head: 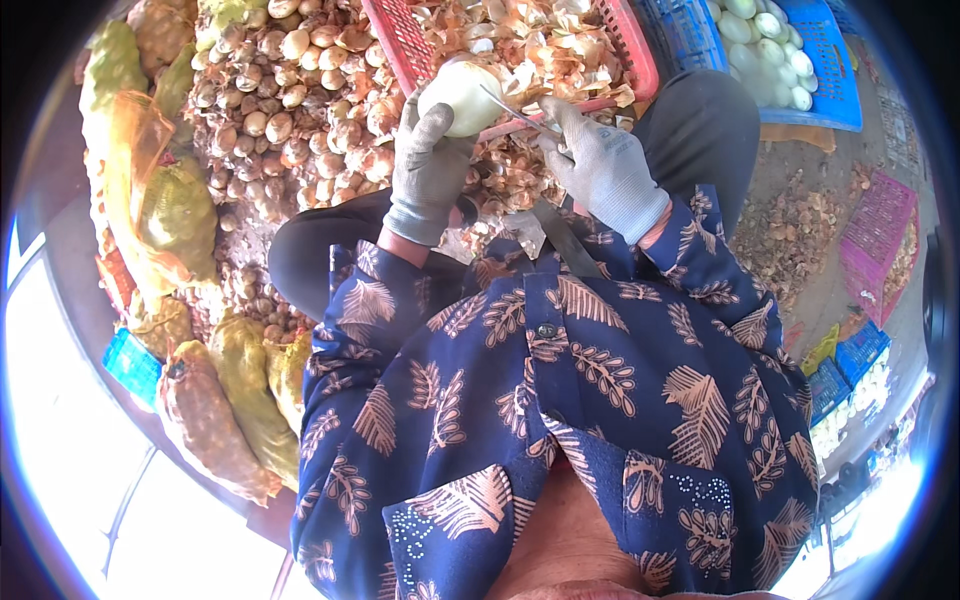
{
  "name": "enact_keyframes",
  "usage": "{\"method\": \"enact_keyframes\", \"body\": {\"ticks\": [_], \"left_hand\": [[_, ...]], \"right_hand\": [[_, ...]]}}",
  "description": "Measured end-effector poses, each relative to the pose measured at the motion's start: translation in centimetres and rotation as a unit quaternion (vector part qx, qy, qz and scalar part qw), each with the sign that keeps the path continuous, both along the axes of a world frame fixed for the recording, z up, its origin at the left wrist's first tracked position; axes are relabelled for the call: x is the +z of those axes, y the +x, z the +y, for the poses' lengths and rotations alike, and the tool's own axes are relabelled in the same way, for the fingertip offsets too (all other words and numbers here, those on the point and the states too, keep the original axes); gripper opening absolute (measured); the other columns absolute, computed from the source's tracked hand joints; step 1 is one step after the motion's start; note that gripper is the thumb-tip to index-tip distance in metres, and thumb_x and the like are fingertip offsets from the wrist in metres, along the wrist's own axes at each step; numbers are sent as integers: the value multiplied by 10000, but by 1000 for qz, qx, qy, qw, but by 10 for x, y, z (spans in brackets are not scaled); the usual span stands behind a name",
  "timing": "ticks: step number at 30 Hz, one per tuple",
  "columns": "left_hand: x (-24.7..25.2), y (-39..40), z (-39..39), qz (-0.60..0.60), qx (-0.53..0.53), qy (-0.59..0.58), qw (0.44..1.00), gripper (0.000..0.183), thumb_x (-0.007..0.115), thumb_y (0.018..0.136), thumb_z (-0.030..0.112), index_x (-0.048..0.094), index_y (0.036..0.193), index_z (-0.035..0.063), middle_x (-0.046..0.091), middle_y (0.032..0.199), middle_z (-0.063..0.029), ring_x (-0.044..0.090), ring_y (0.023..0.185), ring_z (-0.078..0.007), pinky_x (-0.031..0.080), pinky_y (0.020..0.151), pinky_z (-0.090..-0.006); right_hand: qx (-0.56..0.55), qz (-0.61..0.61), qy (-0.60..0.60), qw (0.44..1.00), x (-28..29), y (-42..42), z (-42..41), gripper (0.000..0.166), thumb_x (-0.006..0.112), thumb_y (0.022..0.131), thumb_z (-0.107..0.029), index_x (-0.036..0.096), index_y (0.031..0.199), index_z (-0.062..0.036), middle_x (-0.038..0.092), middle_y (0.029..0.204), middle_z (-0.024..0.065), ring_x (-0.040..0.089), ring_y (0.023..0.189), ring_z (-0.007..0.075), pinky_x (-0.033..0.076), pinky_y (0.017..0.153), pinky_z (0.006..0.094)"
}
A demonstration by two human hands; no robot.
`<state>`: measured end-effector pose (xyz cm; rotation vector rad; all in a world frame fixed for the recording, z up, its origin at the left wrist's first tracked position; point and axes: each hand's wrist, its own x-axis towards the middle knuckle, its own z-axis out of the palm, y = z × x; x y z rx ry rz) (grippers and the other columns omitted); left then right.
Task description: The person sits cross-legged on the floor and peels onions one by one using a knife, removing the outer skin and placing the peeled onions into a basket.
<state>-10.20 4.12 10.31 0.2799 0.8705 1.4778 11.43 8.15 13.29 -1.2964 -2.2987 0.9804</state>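
Note:
My left hand, in a grey work glove, holds a peeled white onion over the near left corner of a red plastic crate. A small knife is gripped in my gloved right hand. Its thin blade points left, with the tip at the onion's right side; whether it cuts into the flesh I cannot tell. Beneath both hands, dry onion skins fill the crate, and more lie on the floor between my legs.
Unpeeled onions lie heaped on the left, bordered by full mesh sacks. At the upper right, a blue crate contains peeled onions. A pink crate stands at the far right, near loose skins on the floor.

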Motion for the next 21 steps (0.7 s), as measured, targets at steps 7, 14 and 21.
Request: {"method": "enact_keyframes", "body": {"ticks": [7,14,21], "left_hand": [[1,4,1,-15,18,-8,1000,625,716,879,218,445,1381,-38,550,1344,-170,548,1251,-300,450,1093,-460],[2,4,1,-32,48,-32,998,468,649,917,168,489,1323,-1,577,1292,-140,589,1188,-291,465,1065,-447],[-2,0,0,68,63,-31,995,541,679,907,204,460,1352,-14,565,1304,-170,573,1212,-299,484,1055,-459]], "right_hand": [[-11,-33,74,997,-13,-11,-4,405,670,890,-228,534,1227,-49,669,757,134,690,696,305,540,608,405],[-31,-20,60,998,-21,-18,-5,405,681,898,-214,577,1254,-51,690,764,131,703,716,297,550,629,396],[-18,-80,21,996,-26,-27,5,372,658,911,-222,583,1226,-37,681,752,170,699,712,331,553,628,413]]}}
